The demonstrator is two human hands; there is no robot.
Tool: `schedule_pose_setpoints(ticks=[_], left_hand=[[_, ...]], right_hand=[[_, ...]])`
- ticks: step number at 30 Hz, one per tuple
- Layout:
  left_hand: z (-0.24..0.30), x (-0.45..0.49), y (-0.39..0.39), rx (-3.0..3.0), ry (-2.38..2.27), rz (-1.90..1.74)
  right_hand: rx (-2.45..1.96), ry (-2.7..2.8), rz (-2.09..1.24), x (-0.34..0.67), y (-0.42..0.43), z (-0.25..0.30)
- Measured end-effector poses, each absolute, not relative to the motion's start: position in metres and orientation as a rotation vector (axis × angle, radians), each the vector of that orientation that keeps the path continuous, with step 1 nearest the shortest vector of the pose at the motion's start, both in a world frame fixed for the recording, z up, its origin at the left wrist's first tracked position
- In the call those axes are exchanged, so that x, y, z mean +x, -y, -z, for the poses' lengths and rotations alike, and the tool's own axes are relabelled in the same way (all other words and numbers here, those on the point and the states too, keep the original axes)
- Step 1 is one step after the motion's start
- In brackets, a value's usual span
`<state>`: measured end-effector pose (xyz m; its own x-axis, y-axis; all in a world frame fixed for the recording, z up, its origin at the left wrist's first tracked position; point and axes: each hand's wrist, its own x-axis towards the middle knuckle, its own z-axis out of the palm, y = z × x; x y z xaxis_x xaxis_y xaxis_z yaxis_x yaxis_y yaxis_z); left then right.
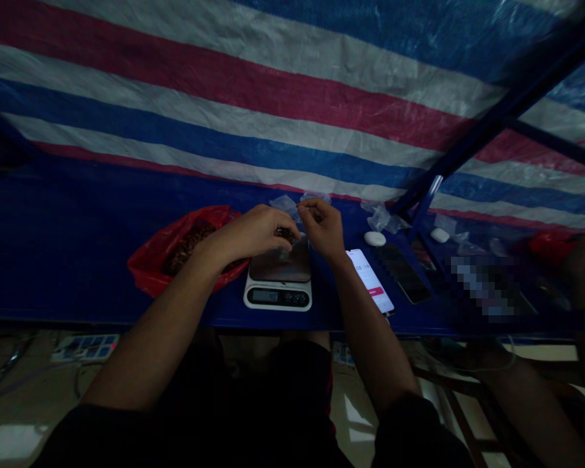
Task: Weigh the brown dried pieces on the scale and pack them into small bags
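Observation:
My left hand (251, 233) hangs over the digital kitchen scale (277, 294), its fingers pinched on a few small dark brown pieces (285, 234). My right hand (323, 229) is just to its right, with the fingertips closed on the edge of a clear plastic bag (285, 205). The bag's lower part is hidden behind my hands. To the left, a red plastic bag (149, 266) lies open under my left forearm, filled with dark brown pieces (188, 247). The scale's metal platform (283, 262) is partly below my hands.
A lit phone (369, 281) and a dark phone (403, 273) lie right of the scale on the blue table (78, 260). Nearby are a white round case (374, 238) and more clear bags (380, 218). A striped tarp (224, 97) hangs behind; a blue metal bar (497, 110) crosses it. A pixelated patch (487, 286) covers the right.

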<state>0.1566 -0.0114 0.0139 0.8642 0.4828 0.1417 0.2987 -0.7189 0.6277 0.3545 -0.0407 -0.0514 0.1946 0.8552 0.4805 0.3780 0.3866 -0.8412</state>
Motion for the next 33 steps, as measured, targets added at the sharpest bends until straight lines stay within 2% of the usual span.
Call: schedule_pose_setpoints(ticks=[33], left_hand=[[-0.001,0.153,0.010,2.285,-0.572,-0.582]], right_hand=[[-1.265,1.407,-0.516,0.355,0.042,0.050]])
